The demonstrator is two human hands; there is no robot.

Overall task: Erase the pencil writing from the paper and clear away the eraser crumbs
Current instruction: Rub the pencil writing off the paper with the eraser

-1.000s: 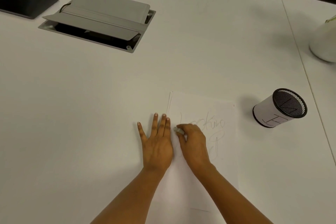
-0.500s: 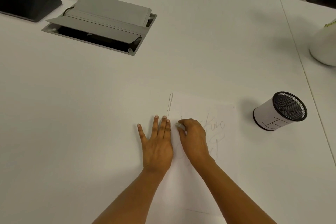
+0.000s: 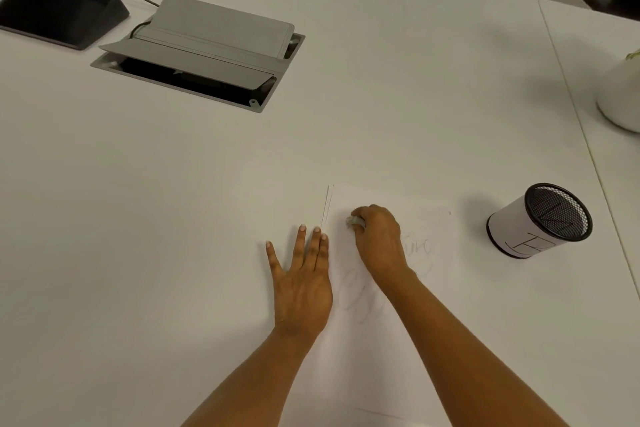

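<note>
While right hand (image 3: 379, 241) pinches eraser (image 3: 353, 221) on paper (image 3: 438, 225), left hand (image 3: 301, 288) flat, fingers straight, pencil writing (image 3: 419, 248) unreadable

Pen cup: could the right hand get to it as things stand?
Probably yes. The pen cup stands on the table just right of the paper, and only bare table lies between it and the right hand. That hand grips the eraser, though, so it isn't free to grasp.
</note>
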